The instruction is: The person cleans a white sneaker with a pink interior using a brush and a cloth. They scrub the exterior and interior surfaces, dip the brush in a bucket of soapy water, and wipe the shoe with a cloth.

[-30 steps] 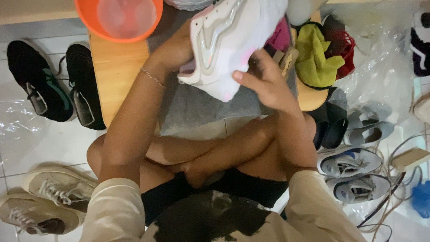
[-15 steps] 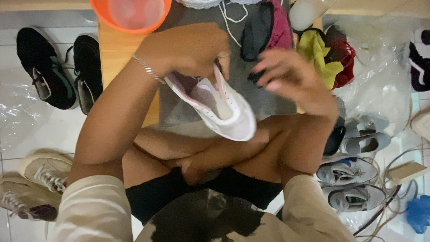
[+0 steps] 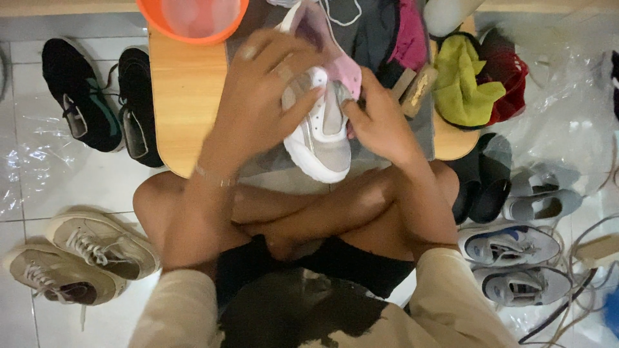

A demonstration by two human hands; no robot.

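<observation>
The white sneaker (image 3: 320, 132) has turned over since half a second ago: then its sole faced the camera and it lay tilted across the lap, now its upper shows, toe pointing near, heel lifted toward the far edge of the low table (image 3: 184, 96). A second before that it was held higher, side-on. The left hand (image 3: 258, 96) has come over the top and now wraps the heel end and pink lining, fingers closed on the shoe. The right hand (image 3: 380, 119), which was open and off the shoe a half second ago, now pinches the right side of the upper near the tongue — thumb and fingers together on it. So the shoe sits in both hands, above the grey cloth (image 3: 387, 58) on the table, just beyond the crossed legs; judging by this, the work has gone from the sole to the upper.

Counted:
- one white sneaker in hand
- one orange basin (image 3: 193, 19), far left on the table
- one brush (image 3: 419, 87), just right of the right hand
- one yellow-green rag (image 3: 464, 80) and one red one (image 3: 509, 71), far right
- two black shoes (image 3: 103, 103) left of the table
- two beige sneakers (image 3: 77, 258), near left
- two grey-and-blue sneakers (image 3: 516, 261), near right
- two grey slip-ons (image 3: 541, 193) and a dark pair (image 3: 483, 180) beside them — the dark ones are hard to separate.
</observation>
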